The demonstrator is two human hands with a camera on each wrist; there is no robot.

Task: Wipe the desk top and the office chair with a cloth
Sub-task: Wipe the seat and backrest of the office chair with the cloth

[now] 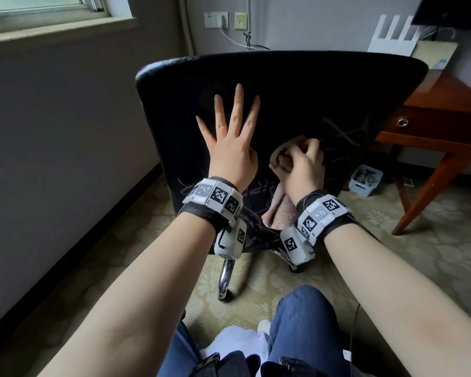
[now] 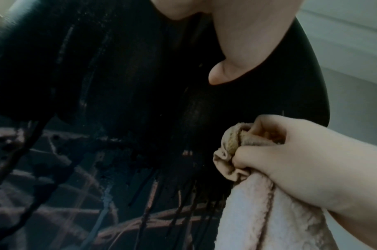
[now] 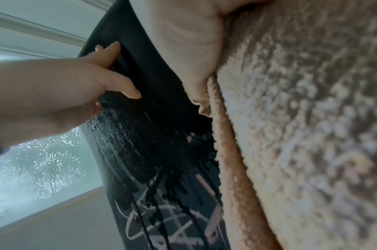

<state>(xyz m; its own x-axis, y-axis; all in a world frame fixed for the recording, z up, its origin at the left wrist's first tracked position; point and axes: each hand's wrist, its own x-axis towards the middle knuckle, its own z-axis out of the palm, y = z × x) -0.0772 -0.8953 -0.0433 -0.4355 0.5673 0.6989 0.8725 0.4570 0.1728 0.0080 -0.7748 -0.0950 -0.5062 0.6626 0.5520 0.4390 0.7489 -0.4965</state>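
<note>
The cloth is bunched against the back of the office chair, its soft, fluffy tail hanging loose below the fist. The right hand has its fingers curled tight round the wad (a good grip, I'd say, since the limp fabric would otherwise flop). The left hand lies flat, fingers spread, bracing the backrest, probably because the chair swivels.

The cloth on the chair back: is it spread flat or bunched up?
Bunched up. The right hand grips the cloth in a wad against the chair back, its loose end hanging below.
</note>
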